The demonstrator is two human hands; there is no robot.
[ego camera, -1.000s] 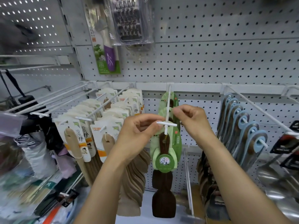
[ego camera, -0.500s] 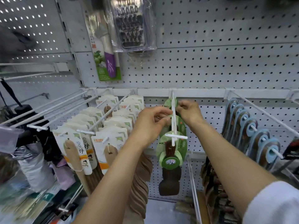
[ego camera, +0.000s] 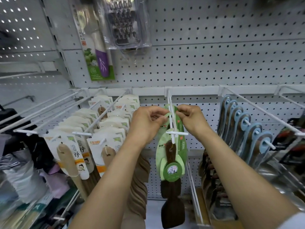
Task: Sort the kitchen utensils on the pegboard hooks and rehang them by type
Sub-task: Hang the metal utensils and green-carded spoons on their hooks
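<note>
A white double-wire peg hook [ego camera: 171,119] juts from the pegboard rail at centre, with a cross tip at its front. Dark wooden spatulas on green cards [ego camera: 171,159] hang from it. My left hand [ego camera: 148,123] pinches the top loop of a green card on the left of the hook, well back from the tip. My right hand [ego camera: 191,118] pinches the same card's top from the right side. Both hands sit close together on either side of the wires.
Pale wooden spatulas on white cards [ego camera: 99,139] fill the hooks to the left. Blue-carded utensils [ego camera: 247,129] hang on the right hook, with steel ladles [ego camera: 277,177] beyond. A peeler pack [ego camera: 99,52] and a grater [ego camera: 127,25] hang above. A lower hook [ego camera: 194,192] projects below centre.
Both hands moved from the hook's front tip back along the wires toward the pegboard, sliding a green-carded spatula inward. The camera view dipped and closed in.
</note>
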